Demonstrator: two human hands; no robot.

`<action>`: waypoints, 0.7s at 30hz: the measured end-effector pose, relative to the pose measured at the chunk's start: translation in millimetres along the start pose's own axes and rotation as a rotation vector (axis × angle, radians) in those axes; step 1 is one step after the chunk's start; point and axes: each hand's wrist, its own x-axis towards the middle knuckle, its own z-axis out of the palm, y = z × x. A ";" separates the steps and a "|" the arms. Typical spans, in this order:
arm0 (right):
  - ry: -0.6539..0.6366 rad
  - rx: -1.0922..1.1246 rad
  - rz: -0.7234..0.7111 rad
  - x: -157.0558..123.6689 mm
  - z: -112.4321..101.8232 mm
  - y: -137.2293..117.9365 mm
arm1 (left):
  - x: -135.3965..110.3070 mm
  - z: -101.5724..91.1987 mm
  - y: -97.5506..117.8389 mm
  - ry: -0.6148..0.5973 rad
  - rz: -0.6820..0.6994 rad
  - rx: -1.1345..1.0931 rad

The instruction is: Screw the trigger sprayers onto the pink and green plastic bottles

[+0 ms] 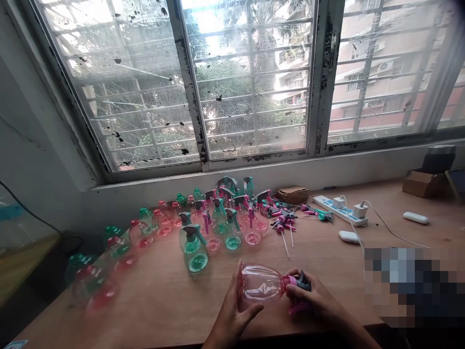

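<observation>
Left hand point(232, 308) at six o'clock cupping the base of a pink bottle point(262, 283) held sideways over the table point(170, 303), right hand point(314, 299) gripping its grey trigger cap point(302, 281), spray bottles point(194, 249) at eleven o'clock, loose sprayers point(285, 220) at twelve, power strip point(339, 208) at one.

L hand point(232, 305) cupped, fingers curled, thumb up, R hand point(312, 295) closed in grip, forearms low
</observation>
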 end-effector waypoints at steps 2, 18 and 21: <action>0.007 0.013 -0.001 0.9 -0.3 1.4 | 1.0 1.1 -0.9 0.006 0.015 0.016; -0.005 0.021 0.014 -3.3 2.0 -8.3 | -0.8 0.5 -4.6 -0.011 0.008 -0.109; -0.010 -0.018 0.014 -3.8 1.5 -9.8 | 0.8 0.7 -9.1 -0.004 -0.019 -0.162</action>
